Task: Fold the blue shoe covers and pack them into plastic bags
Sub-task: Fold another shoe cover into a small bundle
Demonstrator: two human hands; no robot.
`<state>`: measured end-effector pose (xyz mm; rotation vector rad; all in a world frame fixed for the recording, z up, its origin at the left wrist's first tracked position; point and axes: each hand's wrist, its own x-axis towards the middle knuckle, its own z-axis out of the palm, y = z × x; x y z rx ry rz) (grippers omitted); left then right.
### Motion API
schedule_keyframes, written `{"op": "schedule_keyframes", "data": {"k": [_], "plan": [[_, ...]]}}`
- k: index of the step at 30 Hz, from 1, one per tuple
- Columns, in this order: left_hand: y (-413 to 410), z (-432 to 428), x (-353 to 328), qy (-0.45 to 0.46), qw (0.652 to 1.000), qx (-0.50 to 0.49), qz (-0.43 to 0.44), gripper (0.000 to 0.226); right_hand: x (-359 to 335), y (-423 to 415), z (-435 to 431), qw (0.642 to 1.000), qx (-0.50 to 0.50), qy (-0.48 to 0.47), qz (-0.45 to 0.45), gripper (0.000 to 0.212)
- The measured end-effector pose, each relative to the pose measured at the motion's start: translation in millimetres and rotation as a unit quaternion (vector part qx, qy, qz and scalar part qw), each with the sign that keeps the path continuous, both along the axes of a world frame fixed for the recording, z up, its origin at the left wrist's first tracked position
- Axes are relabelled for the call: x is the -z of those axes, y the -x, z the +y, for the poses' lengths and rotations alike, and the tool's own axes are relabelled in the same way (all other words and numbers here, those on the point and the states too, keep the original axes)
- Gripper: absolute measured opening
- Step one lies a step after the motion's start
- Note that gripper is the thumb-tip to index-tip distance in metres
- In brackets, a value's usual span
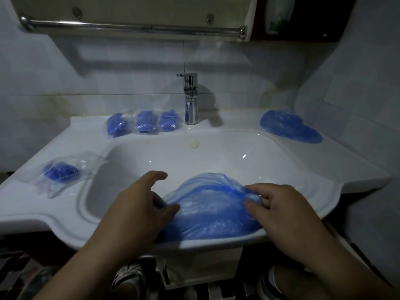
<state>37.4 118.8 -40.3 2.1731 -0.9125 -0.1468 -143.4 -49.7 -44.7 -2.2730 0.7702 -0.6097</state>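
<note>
A blue shoe cover (207, 208) lies spread over the front rim of the white sink (65, 213). My left hand (138, 204) pinches its left end between thumb and curled fingers, with the index finger stretched out above. My right hand (279, 211) pinches its right end at the elastic edge. A pile of loose blue shoe covers (290, 126) sits on the back right corner. Three packed plastic bags (142, 122) lie in a row behind the basin, left of the tap. Another plastic bag with a blue cover inside (62, 172) lies on the left ledge.
A chrome tap (190, 98) stands at the back middle of the sink. A metal towel rail (129, 27) runs under a cabinet above. Tiled walls close in behind and at the right. Shoes and a slatted floor show below the sink.
</note>
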Motion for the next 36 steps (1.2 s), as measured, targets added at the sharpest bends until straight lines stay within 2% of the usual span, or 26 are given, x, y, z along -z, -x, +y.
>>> {"op": "schedule_keyframes", "data": {"k": [3, 5, 7, 9, 10, 11, 12, 14, 16, 17, 20, 23, 24, 26, 27, 29, 31, 32, 34, 36], "plan": [[-6, 1, 1, -0.020, 0.999, -0.023, -0.023, 0.069, 1, -1, -2, 1.000, 0.011, -0.001, 0.011, 0.017], [-8, 2, 0, 0.020, 0.998, -0.037, -0.044, 0.069, 1, -1, -2, 1.000, 0.012, -0.004, 0.008, 0.016], [-4, 3, 0, 0.094, 0.991, -0.033, -0.091, 0.064, 0, 0, -2, 1.000, 0.012, -0.005, 0.002, 0.015], [10, 1, -3, 0.146, 0.977, 0.052, -0.146, 0.046, -2, 1, -1, 1.000, 0.011, -0.007, 0.001, 0.015], [20, 0, -4, 0.138, 0.971, 0.110, -0.161, 0.037, -2, 1, -2, 1.000, 0.010, -0.005, 0.004, 0.016], [30, -2, -5, 0.107, 0.967, 0.161, -0.164, 0.040, -2, 2, -1, 1.000, 0.011, 0.001, 0.009, 0.013], [38, -4, -2, 0.067, 0.965, 0.201, -0.157, 0.052, -3, 2, -1, 1.000, 0.014, 0.007, 0.013, 0.009], [48, -8, 4, -0.002, 0.970, 0.203, -0.135, 0.078, -4, 1, 1, 1.000, 0.022, 0.013, 0.018, 0.014], [48, -12, 14, -0.046, 0.969, 0.181, -0.165, 0.088, -5, 1, 2, 0.999, 0.030, 0.016, 0.027, 0.021], [48, -14, 16, -0.067, 0.965, 0.172, -0.186, 0.084, -6, 2, 2, 0.999, 0.030, 0.014, 0.038, 0.026], [47, -19, 19, -0.103, 0.955, 0.166, -0.223, 0.053, -9, 3, -1, 0.998, 0.037, 0.017, 0.056, 0.032], [46, -20, 21, -0.127, 0.947, 0.163, -0.245, 0.041, -21, 6, 4, 0.983, 0.069, 0.167, -0.023, 0.031], [45, -20, 22, -0.125, 0.948, 0.157, -0.247, 0.041, -27, 4, 10, 0.973, 0.047, 0.221, -0.056, 0.031], [44, -22, 23, -0.115, 0.944, 0.162, -0.263, 0.036, -31, -9, 28, 0.952, -0.072, 0.286, -0.077, 0.032], [43, -24, 25, -0.116, 0.935, 0.180, -0.282, 0.029, -27, -17, 37, 0.942, -0.143, 0.297, -0.060, 0.034], [43, -21, 25, -0.098, 0.932, 0.215, -0.275, 0.028, -15, -33, 48, 0.945, -0.220, 0.240, 0.023, 0.051], [42, -19, 28, -0.097, 0.926, 0.226, -0.285, 0.031, -6, -39, 47, 0.961, -0.214, 0.138, 0.112, 0.076], [41, -17, 27, -0.104, 0.926, 0.233, -0.280, 0.028, -4, -38, 44, 0.960, -0.206, 0.122, 0.149, 0.080], [42, -16, 24, -0.121, 0.927, 0.234, -0.268, 0.023, -3, -32, 35, 0.946, -0.185, 0.179, 0.200, 0.067], [37, -16, 27, -0.115, 0.930, 0.204, -0.283, 0.035, -5, -27, 27, 0.923, -0.179, 0.244, 0.237, 0.048]]}}
